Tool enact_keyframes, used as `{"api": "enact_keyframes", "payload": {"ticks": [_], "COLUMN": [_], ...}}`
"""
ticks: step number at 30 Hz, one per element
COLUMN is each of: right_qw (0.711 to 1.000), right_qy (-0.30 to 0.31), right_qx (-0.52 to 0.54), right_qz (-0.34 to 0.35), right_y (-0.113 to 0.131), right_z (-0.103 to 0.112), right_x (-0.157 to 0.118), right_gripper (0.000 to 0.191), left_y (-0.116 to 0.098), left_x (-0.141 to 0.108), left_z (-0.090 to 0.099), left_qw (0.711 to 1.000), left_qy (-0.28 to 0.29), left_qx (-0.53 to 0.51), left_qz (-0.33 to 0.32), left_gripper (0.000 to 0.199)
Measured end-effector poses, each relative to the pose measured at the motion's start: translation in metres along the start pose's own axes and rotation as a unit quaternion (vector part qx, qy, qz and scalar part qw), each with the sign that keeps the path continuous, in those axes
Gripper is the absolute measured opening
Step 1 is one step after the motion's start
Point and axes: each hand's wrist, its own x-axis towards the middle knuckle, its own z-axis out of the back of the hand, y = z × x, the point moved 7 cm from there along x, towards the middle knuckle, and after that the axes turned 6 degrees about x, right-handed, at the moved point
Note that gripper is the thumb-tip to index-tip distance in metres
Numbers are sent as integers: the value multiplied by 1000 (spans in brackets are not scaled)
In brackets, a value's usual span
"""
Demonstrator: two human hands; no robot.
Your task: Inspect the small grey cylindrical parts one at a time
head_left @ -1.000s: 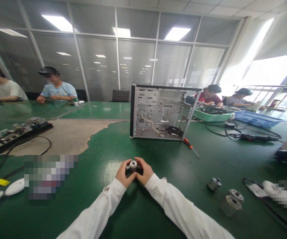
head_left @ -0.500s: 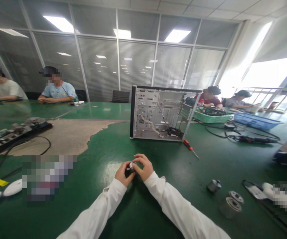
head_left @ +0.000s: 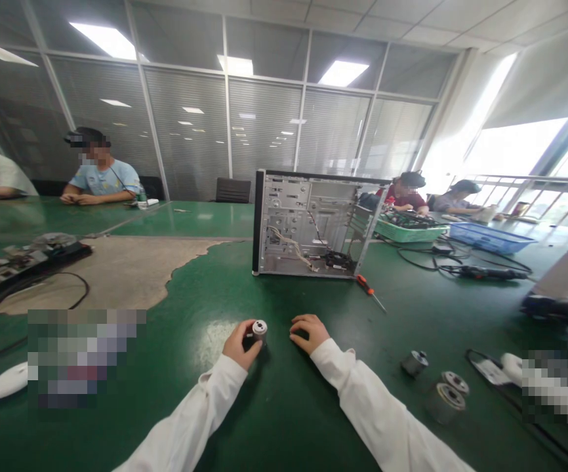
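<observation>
My left hand (head_left: 240,344) is closed around a small cylindrical motor (head_left: 260,332), which stands upright. Its round pale end face, with dark holes in it, points up. To the right of it, clear of the motor, my right hand (head_left: 310,332) hovers near the green tabletop (head_left: 284,400) with fingers bent and apart, holding nothing. Farther right lies a similar motor (head_left: 414,363) on its side. Close to that one are an open metal can (head_left: 446,403) and a round metal piece (head_left: 455,383) beside it.
An opened computer case (head_left: 308,226) stands ahead, with an orange-handled screwdriver (head_left: 370,292) by its corner. Green (head_left: 409,231) and blue (head_left: 491,237) baskets sit at the back right. Cables and a power strip (head_left: 562,387) lie right. Circuit boards (head_left: 28,262) lie left. Several people sit around.
My right hand has let go of the motor and moved away to the right. The left hand still holds the motor. The whole view has shifted slightly.
</observation>
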Motion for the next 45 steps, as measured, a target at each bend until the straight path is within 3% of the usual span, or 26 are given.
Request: {"api": "enact_keyframes", "payload": {"ticks": [7,15,19,24,33,36,39,42,45], "right_qw": [1000,997,996,996,995,996,996,995,992], "right_qy": [17,17,20,17,9,-29,-54,-21,17], "right_qx": [-17,-75,-85,-92,-100,-81,-35,8,12], "right_qz": [16,7,5,3,7,27,63,98,127], "right_y": [-22,-24,-20,-17,-12,5,36,72,100], "right_z": [10,7,8,9,12,19,21,13,5], "right_x": [-11,-14,-14,-14,-15,-16,-20,-24,-28], "right_gripper": [39,38,38,38,39,39,40,47,48], "left_y": [-2,8,8,11,9,9,12,12,2], "left_x": [1,2,2,2,1,1,1,0,-5], "left_z": [-1,-3,-5,-3,-4,-3,-3,-7,-16], "left_qw": [999,1000,999,1000,1000,999,998,993,981], "left_qy": [44,14,37,2,4,0,5,33,95], "left_qx": [-8,-14,-23,-11,-17,-22,-42,-89,-156], "left_qz": [-13,7,10,12,11,24,46,64,70], "left_gripper": [46,52,52,51,50,49,49,47,48]}}
